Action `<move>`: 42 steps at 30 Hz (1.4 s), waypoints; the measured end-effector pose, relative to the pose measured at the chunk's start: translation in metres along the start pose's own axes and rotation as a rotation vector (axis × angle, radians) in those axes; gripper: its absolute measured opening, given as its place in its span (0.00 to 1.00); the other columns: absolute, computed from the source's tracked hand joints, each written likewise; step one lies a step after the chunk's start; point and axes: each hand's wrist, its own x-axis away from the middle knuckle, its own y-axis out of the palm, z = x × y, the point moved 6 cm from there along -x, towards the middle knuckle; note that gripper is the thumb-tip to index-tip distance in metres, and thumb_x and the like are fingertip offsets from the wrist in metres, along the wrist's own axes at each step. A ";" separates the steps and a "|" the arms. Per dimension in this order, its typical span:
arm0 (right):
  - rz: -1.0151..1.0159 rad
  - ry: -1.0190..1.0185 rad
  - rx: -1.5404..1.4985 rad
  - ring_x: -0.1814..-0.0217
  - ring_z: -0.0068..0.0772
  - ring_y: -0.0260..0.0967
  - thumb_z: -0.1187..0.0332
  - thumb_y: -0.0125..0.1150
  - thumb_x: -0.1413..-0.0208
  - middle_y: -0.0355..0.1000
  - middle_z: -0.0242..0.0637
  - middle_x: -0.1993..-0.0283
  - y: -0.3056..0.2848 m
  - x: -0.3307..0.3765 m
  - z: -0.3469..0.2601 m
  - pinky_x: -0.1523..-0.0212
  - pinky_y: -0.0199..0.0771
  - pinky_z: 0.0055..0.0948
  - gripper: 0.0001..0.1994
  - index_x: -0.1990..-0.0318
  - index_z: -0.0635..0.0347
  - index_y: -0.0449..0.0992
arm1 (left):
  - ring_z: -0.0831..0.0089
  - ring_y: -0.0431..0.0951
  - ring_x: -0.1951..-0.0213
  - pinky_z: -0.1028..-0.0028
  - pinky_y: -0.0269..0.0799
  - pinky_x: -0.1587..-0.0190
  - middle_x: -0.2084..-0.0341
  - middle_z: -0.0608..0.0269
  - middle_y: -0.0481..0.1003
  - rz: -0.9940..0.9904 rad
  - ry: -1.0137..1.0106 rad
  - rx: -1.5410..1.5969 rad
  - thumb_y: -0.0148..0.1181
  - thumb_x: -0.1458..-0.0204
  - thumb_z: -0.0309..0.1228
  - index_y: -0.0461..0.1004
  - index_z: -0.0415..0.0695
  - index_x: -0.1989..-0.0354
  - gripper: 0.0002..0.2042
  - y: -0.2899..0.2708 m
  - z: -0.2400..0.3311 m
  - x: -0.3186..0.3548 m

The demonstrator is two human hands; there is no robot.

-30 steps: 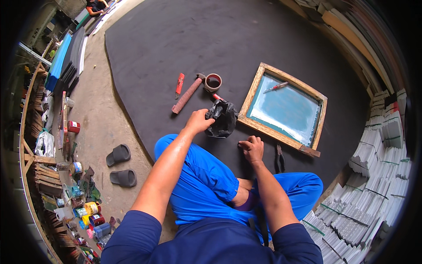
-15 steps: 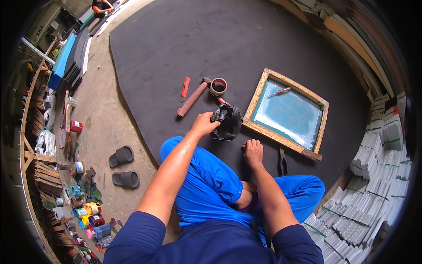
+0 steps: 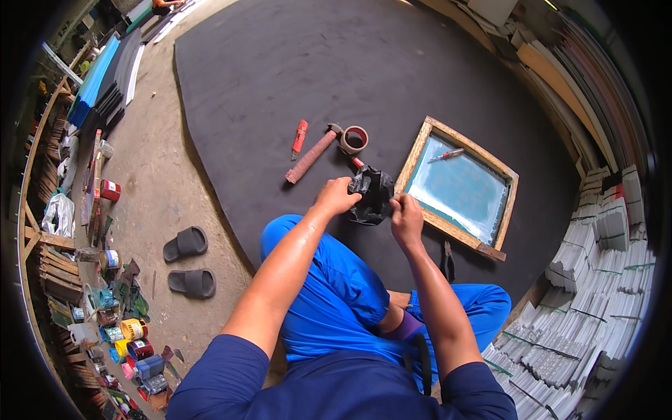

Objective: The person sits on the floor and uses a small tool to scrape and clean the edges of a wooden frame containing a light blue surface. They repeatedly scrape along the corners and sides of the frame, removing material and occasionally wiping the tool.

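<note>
My left hand (image 3: 338, 197) pinches the left rim of a crumpled black plastic bag (image 3: 371, 194), which stands open at the top. At the bag's right edge, my right hand (image 3: 407, 218) is closed, thumb and forefinger on the rim. A red object (image 3: 358, 162) shows partly behind the bag. Beyond it stand a small round cup (image 3: 354, 139) with dark contents, a hammer (image 3: 311, 157) with a wrapped reddish handle and a red utility knife (image 3: 299, 139). Right of my right hand lies a wooden frame (image 3: 458, 234) with a teal mesh panel; a slim red tool (image 3: 446, 154) rests on it.
Dark pliers (image 3: 448, 260) lie near my right knee on the large black mat (image 3: 280, 70). Black slippers (image 3: 189, 262) sit on the concrete floor (image 3: 150, 189) at left, near paint cans (image 3: 133, 329). Bundled white stacks (image 3: 581, 336) line the right side. Another person (image 3: 163, 7) sits far left.
My right hand has risen from the mat to the bag's right edge and closed there. My left hand keeps its hold on the bag. The whole view has shifted slightly.
</note>
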 end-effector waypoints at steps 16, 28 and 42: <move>-0.107 -0.261 0.139 0.64 0.47 0.78 0.68 0.64 0.43 0.78 0.38 0.63 0.035 -0.015 -0.025 0.64 0.78 0.42 0.05 0.59 0.52 0.81 | 0.45 0.82 0.54 0.52 0.76 0.49 0.60 0.42 0.82 -0.019 0.016 0.030 0.67 0.54 0.38 0.81 0.42 0.56 0.19 0.004 -0.003 0.000; -0.249 0.182 0.234 0.57 0.49 0.75 0.63 0.68 0.43 0.74 0.39 0.61 0.032 0.087 0.099 0.60 0.75 0.44 0.07 0.62 0.53 0.77 | 0.49 0.84 0.57 0.57 0.77 0.53 0.64 0.43 0.83 0.000 -0.004 -0.016 0.68 0.54 0.38 0.82 0.40 0.56 0.19 0.005 -0.007 0.001; -0.288 0.102 0.436 0.55 0.51 0.73 0.65 0.62 0.38 0.71 0.43 0.61 0.047 0.086 0.097 0.59 0.74 0.49 0.07 0.62 0.56 0.73 | 0.47 0.82 0.52 0.53 0.76 0.48 0.59 0.45 0.82 -0.057 -0.073 -0.001 0.68 0.54 0.41 0.81 0.44 0.52 0.20 0.005 -0.008 0.001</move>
